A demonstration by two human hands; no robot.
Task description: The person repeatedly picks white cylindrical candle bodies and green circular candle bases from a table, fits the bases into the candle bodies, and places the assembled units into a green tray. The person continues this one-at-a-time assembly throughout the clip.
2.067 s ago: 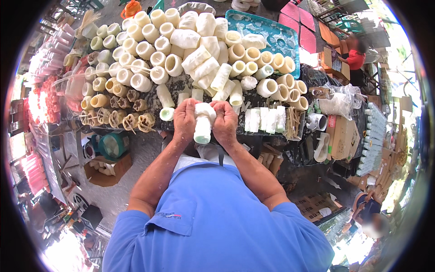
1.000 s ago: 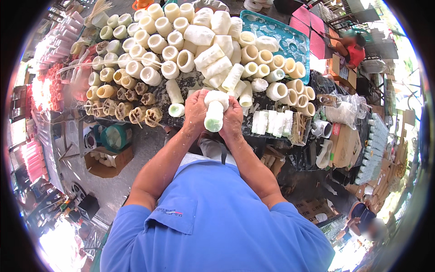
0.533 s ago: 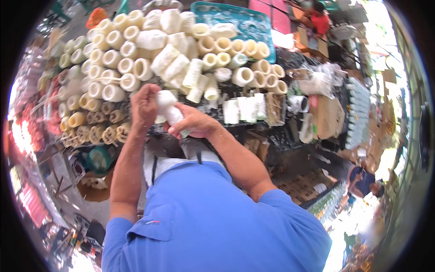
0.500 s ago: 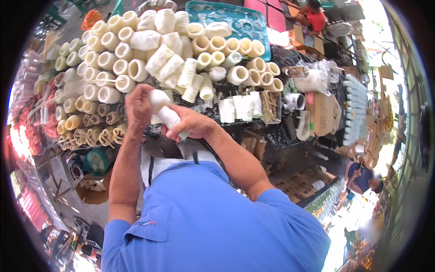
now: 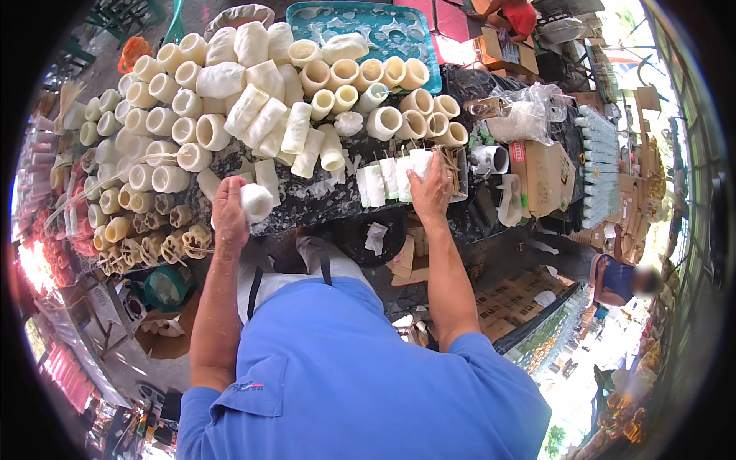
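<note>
My left hand (image 5: 231,215) is closed around a pale hollow waxy cylinder (image 5: 256,202) at the table's near edge, its round end facing up toward me. Farther right, my right hand (image 5: 432,188) has its fingers around the near end of a slim white roll (image 5: 420,162), the rightmost in a short row. Beside it, similar white rolls (image 5: 376,185) lie side by side on the dark tabletop (image 5: 307,201). Past my left hand, many cream hollow cylinders (image 5: 196,157) are stacked; longer white pieces (image 5: 295,129) lie heaped in the middle.
A teal tray (image 5: 360,15) lies at the far side. Thin sticks (image 5: 461,175) in a box, a plastic bag (image 5: 529,115) and a cardboard box (image 5: 543,180) are on the right. Below the table's left side is an open carton (image 5: 165,341). Other people (image 5: 613,280) are off to the right.
My hands have moved apart. The right one went from beside the left hand to the row of rolls, taking a white roll there. My left hand keeps the cylinder, now lower. The view shifted slightly.
</note>
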